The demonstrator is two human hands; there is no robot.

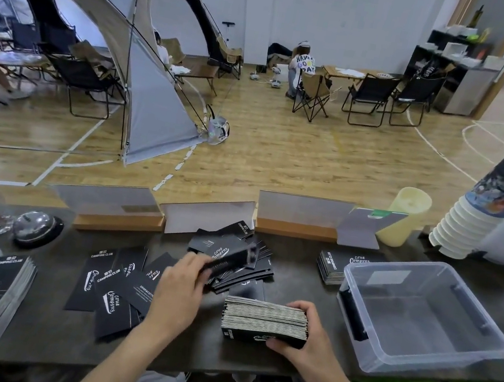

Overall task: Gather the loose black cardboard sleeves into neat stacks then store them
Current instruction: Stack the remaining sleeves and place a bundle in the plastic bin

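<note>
Gripping sleeve stack (265, 319) edge-up, lengthwise left-right, sleeve (230, 260) aloft

right hand (308, 333) grips a sleeve stack (264, 321); left hand (182, 283) pinches one sleeve (230, 259).

Your only camera sits on your head, facing forward and down, close above the dark counter (50, 333) and your left hand (179, 289) and right hand (312, 336). Its wide angle reaches the far wall (343, 11).
</note>
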